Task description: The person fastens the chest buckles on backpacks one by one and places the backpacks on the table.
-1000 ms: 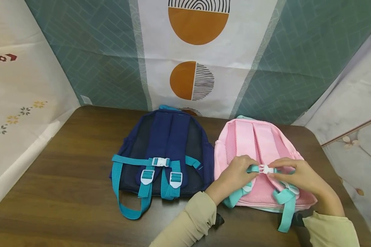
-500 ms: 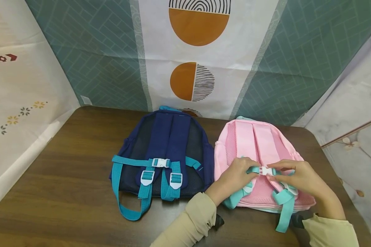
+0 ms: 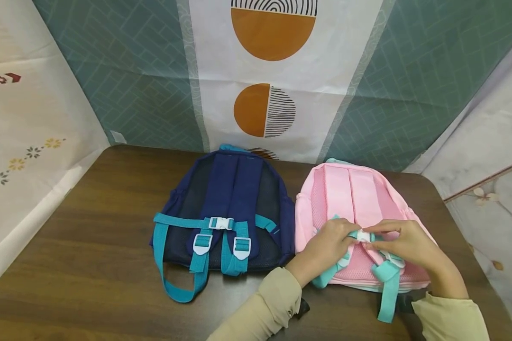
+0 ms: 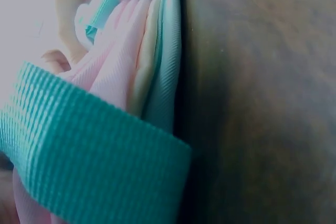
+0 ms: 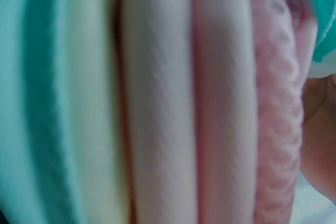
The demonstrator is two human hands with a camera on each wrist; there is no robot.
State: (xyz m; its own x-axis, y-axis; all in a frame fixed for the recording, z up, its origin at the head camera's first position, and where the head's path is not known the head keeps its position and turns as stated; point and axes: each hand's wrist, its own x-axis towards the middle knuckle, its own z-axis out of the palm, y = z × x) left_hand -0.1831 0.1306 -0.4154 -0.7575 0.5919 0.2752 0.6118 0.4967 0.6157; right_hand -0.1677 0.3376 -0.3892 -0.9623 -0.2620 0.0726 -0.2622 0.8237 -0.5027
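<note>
A pink backpack (image 3: pixel 368 189) lies back side up toward the right of the table, its two shoulder straps side by side. Across them runs a teal strap with a white side-release buckle (image 3: pixel 363 236). My left hand (image 3: pixel 330 241) pinches the buckle's left end where the teal webbing meets it. From the other side, my right hand (image 3: pixel 403 242) pinches the right end between thumb and fingers. The fingertips partly cover the buckle. In the left wrist view a wide teal strap (image 4: pixel 105 145) fills the front; the right wrist view shows mostly the backpack's pink side (image 5: pixel 157 98), blurred.
A navy backpack (image 3: pixel 228 189) lies just left of the pink one, its white buckle (image 3: pixel 221 223) joined and a teal strap looping out. A loose teal strap end (image 3: pixel 388 298) hangs over the brown table (image 3: pixel 89 246). Patterned cloths (image 3: pixel 153 71) stand behind and at both sides.
The two halves of the pink backpack's buckle have come closer together, and less of the prongs shows. My right hand has shifted slightly left with its half; the loose strap end moved left too.
</note>
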